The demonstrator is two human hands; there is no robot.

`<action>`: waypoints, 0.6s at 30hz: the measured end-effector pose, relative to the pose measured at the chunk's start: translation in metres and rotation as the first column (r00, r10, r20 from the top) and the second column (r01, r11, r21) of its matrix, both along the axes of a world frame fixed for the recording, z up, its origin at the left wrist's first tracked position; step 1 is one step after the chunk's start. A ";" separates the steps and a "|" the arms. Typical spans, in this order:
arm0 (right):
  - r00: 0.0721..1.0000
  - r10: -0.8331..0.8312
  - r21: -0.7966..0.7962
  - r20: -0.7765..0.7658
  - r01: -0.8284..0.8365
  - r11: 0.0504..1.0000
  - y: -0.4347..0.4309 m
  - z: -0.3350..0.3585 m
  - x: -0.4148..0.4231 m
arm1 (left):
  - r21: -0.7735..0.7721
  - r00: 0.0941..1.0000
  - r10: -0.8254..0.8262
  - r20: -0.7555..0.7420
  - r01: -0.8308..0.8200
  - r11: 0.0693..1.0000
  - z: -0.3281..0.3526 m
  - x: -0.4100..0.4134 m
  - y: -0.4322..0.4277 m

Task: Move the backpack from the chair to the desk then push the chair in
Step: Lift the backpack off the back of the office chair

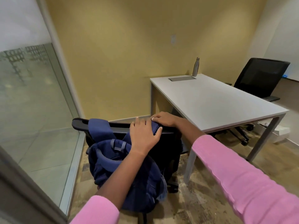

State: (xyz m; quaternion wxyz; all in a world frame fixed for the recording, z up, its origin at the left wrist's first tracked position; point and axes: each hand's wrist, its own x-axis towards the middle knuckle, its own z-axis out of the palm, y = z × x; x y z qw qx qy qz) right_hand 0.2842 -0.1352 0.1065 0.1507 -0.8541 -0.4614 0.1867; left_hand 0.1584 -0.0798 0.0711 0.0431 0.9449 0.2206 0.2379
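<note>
A steel bottle stands upper centre-right; a second black chair sits at far right.

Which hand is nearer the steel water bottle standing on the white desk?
Right. The right hand rests on the blue backpack's strap over the chair back, on the side toward the steel water bottle; the left hand lies just beside it, farther from the white desk.

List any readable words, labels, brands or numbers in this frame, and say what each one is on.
None can be read.
backpack: no logo or tag visible.
metal bottle on the desk: no marking legible.
wall plate: blank, blurred.
glass partition: a frosted dot pattern, no letters.
</note>
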 end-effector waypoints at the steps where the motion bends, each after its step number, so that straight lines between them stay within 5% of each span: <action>1: 1.000 0.011 -0.017 -0.018 -0.011 1.000 0.002 -0.001 0.002 | 0.006 1.000 0.002 -0.009 -0.002 1.000 -0.001 0.001 0.001; 9: 0.977 0.019 -0.078 -0.214 -0.037 0.996 0.016 -0.006 0.010 | 0.013 0.994 -0.050 0.101 0.049 0.999 -0.004 -0.001 0.003; 18: 0.997 0.058 0.003 0.056 -0.058 0.998 0.004 0.002 0.037 | -0.046 0.972 -0.150 0.179 0.161 0.986 0.001 -0.010 0.007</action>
